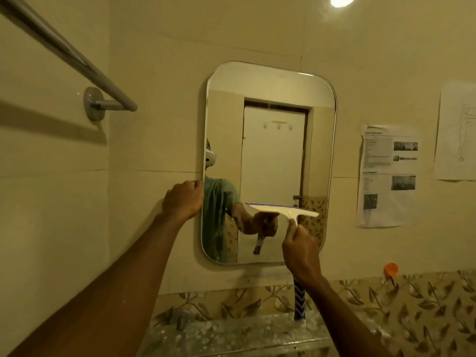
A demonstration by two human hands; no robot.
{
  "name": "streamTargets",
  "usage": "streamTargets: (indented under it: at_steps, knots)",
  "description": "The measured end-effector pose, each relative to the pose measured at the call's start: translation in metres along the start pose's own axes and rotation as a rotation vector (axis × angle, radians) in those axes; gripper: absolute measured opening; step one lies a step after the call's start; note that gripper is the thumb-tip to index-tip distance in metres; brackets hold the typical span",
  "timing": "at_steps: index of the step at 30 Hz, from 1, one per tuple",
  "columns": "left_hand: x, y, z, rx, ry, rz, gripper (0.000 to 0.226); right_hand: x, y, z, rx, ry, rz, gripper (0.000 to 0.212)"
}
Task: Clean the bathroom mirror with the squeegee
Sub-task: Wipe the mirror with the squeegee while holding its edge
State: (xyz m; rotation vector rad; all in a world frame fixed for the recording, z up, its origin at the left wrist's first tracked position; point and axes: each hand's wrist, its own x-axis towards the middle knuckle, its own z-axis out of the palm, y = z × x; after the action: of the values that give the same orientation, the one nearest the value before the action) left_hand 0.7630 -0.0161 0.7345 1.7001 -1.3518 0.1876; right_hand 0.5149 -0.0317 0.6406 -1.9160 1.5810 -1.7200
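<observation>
Beige tiled wall, mirror (270, 140) centred. My left hand (183, 199) grips its left edge; my right hand (300, 251) holds the squeegee (283, 210), blade on the lower glass (mid-stroke, I judge). Next: drag down evenly.

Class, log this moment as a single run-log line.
left hand: gripping mirror left edge | right hand: holding squeegee | blade: against lower glass
</observation>
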Motion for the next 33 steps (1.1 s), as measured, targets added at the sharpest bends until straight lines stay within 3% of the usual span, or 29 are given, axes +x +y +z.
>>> streamTargets:
  at_steps: [4,9,15,19,26,30,33]
  knots:
    - [0.011,0.008,-0.019,-0.010,-0.108,-0.063,0.052,0.035,-0.032,-0.019,0.014,0.039,-0.087,0.045]
    - [0.035,0.036,-0.052,-0.193,0.109,-0.101,0.053,0.118,-0.113,-0.060,0.108,0.081,-0.192,0.045]
    - [0.059,0.073,-0.067,-0.388,0.150,-0.025,0.041,0.174,-0.180,-0.086,0.122,0.111,-0.177,0.048]
    - [0.061,0.073,-0.062,-0.388,0.150,-0.026,0.036,0.174,-0.175,-0.077,0.105,0.086,-0.177,0.045]
    - [0.063,0.071,-0.058,-0.338,0.181,0.005,0.053,0.094,-0.108,-0.030,0.011,0.053,-0.155,0.047]
    - [0.067,0.066,-0.057,-0.384,0.182,0.013,0.063,0.117,-0.152,-0.046,0.134,0.021,-0.211,0.042]
    - [0.074,0.062,-0.059,-0.543,0.132,-0.037,0.054,0.163,-0.200,-0.056,0.186,0.078,-0.276,0.043]
